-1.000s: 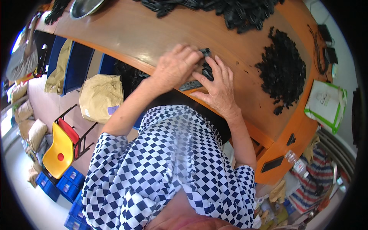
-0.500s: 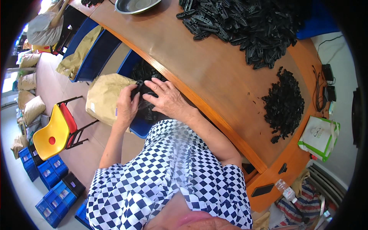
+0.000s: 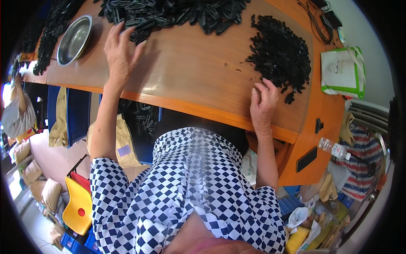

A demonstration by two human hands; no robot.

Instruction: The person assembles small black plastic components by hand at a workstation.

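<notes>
Two heaps by the hands: black parts are piled on the desk (image 3: 190, 80), long pieces (image 3: 182, 12) at the far side, small pieces (image 3: 281, 55) toward the right.
Left hand (image 3: 120, 53): held open, fingers spread, near the long pieces.
Right hand (image 3: 264, 101): loosely curled beside the small pieces; whether anything is pinched cannot be told.
Metal bowl (image 3: 76, 40): set left of the left hand.

The left hand (image 3: 120, 57), fingers spread, hangs at the near edge of a heap of long black parts (image 3: 182, 15), with a metal bowl (image 3: 75, 41) to its left. The right hand (image 3: 264, 104), fingers bent, is just below a pile of small black pieces (image 3: 282, 53); beyond it to the right stands a green-edged white bag (image 3: 341, 70).
</notes>
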